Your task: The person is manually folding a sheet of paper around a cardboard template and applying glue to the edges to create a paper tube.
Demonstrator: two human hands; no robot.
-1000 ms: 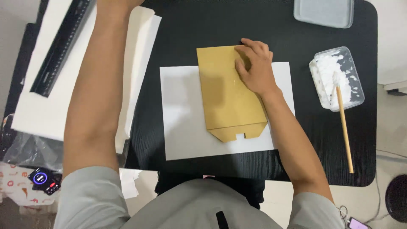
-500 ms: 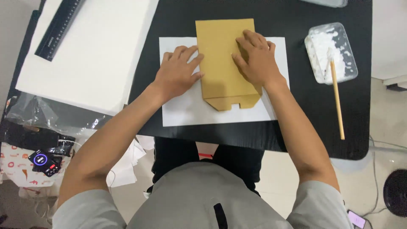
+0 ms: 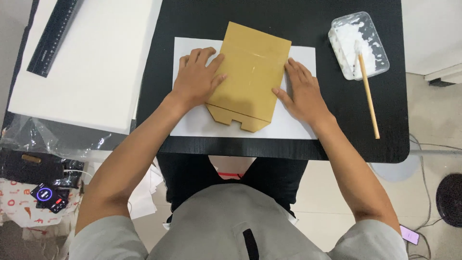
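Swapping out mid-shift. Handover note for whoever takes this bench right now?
Left hand: flat, palm down on the left edge of the brown paper bag.
Right hand: flat beside the bag's right edge, fingertips touching it.
Bag lies flat on a white sheet on the black table, folded bottom flap toward the person.
Paste tub with a wooden stick sits at the right.
Done: bag folded flat, flap folded over.
Left: cannot tell if the flap is glued.

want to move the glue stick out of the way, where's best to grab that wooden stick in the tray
Grip the wooden stick by its bare lower half, coming from the right side. That end juts past the clear tray over the black table, while the upper end sits in white paste.
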